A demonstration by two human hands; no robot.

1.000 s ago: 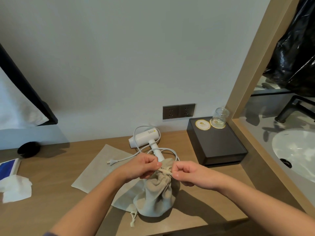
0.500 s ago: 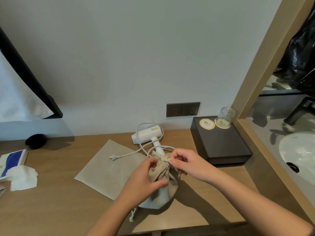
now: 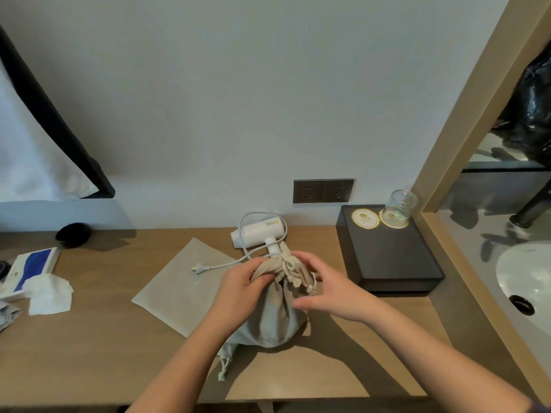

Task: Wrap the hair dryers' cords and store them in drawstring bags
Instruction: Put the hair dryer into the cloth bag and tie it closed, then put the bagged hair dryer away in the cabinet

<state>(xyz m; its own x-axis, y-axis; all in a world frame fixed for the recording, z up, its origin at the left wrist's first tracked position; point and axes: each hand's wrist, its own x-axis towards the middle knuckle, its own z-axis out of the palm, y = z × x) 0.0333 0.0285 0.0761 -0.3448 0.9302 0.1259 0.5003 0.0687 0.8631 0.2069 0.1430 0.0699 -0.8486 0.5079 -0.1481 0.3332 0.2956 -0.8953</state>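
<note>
A filled beige drawstring bag [image 3: 274, 317] stands on the wooden counter, its neck cinched and its cords [image 3: 293, 272] hanging loose at the top. My left hand [image 3: 238, 289] grips the bag just below the neck. My right hand [image 3: 331, 290] rests open against the bag's right side, fingers spread. Behind the bag lies a white hair dryer [image 3: 258, 234], its white cord looped loosely and its plug [image 3: 198, 268] lying on a flat empty beige bag [image 3: 179, 286].
A black box [image 3: 393, 260] with two coasters and an upturned glass [image 3: 398, 208] sits right of the bag. Wall sockets [image 3: 323, 190] are behind. A blue-and-white box [image 3: 32, 268] and white tissue [image 3: 49, 293] lie at left. A sink [image 3: 527, 281] is at far right.
Both hands pulled the drawstrings tight a second ago. My left hand then dropped to grip the bag below its neck, and my right hand let go of the cord and opened beside the bag.
</note>
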